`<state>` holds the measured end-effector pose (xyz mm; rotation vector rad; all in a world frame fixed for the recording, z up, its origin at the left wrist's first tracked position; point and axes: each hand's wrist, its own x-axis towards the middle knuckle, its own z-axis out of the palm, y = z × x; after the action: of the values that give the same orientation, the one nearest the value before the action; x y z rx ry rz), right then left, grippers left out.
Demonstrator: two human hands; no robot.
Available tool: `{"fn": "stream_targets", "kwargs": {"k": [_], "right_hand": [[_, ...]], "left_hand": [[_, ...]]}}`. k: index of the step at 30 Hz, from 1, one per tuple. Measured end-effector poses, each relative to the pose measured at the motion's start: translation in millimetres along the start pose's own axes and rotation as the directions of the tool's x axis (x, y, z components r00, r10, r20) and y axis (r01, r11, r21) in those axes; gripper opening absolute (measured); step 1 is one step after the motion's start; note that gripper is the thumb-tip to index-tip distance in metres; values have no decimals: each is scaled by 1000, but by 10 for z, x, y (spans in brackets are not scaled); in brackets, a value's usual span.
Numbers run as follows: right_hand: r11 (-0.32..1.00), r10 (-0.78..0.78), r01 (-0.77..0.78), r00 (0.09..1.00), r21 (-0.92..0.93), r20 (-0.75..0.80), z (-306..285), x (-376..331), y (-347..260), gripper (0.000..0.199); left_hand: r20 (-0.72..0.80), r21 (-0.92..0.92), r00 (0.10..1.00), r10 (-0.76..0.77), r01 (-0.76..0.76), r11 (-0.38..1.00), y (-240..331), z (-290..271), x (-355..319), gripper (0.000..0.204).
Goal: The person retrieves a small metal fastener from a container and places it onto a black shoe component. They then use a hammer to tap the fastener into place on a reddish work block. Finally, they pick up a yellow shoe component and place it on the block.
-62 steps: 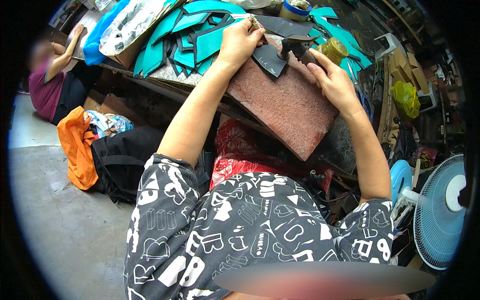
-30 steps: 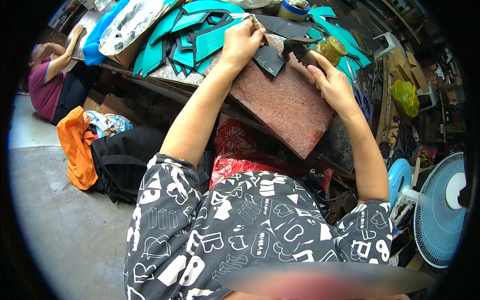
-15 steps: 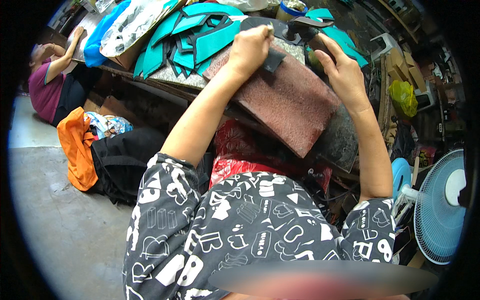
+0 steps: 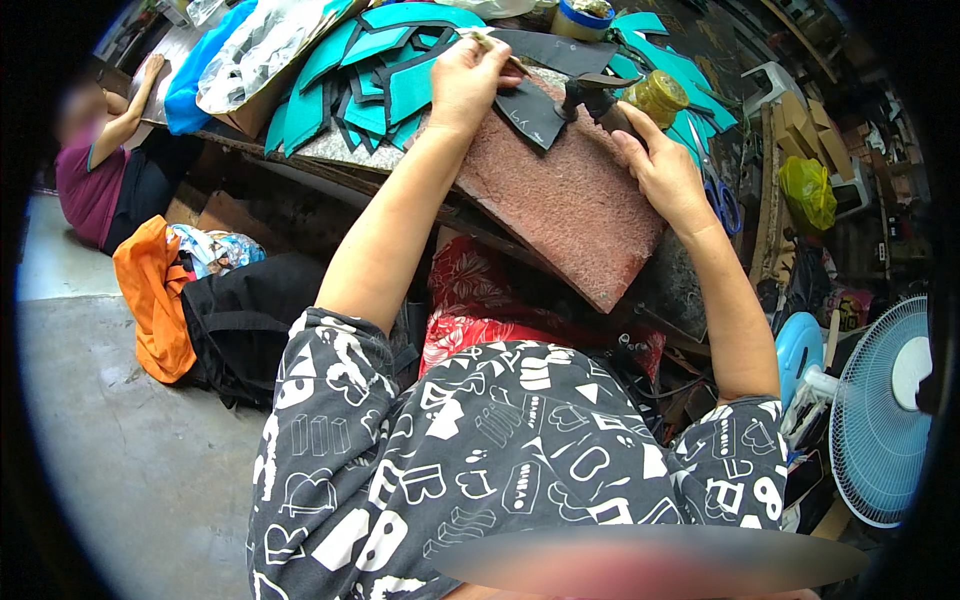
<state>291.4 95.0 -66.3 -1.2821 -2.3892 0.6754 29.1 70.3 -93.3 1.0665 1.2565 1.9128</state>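
Note:
My right hand (image 4: 662, 172) is closed round the handle of a dark hammer (image 4: 582, 98). The hammer's head is low over a black flat piece of material (image 4: 530, 116), at its right edge; whether they touch I cannot tell. Pale marks show on the piece, which lies at the far end of a rough reddish slab (image 4: 565, 205). At the slab's far left, my left hand (image 4: 465, 85) pinches a thin tan-edged strip or fold (image 4: 487, 42) beside the black piece. Its fingertips partly cover what they hold.
Teal pieces with black edges (image 4: 385, 85) are heaped at left, more (image 4: 645, 40) at right. Near my right hand are a yellowish jar (image 4: 655, 97) and blue-handled scissors (image 4: 722, 205). A fan (image 4: 880, 410) stands at right. Another person (image 4: 90, 185) sits far left.
The hammer has come down and left from its raised place to the black piece. My left hand has shifted slightly left and down. The jar and scissors now show more fully.

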Motion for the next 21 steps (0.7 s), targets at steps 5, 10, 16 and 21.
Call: {"fn": "stream_targets", "kwargs": {"k": [5,10,16,21], "right_hand": [[1000,13,-13,1000,1,1,-13,-13,-51,47],[1000,16,-16,1000,22,1,-11,-5,-25,48],[993,-43,45,999,106,-25,-85,19,-63,46],[793,-250,389,909,468,-333,-725,3,-432,42]], "left_hand": [[37,249,999,-27,17,968,-47,12,-18,15],[49,223,997,-53,40,974,-66,-3,-7,16],[76,413,996,41,-69,908,23,67,-64,13],[208,639,934,292,-355,682,96,162,-124,16]]}}
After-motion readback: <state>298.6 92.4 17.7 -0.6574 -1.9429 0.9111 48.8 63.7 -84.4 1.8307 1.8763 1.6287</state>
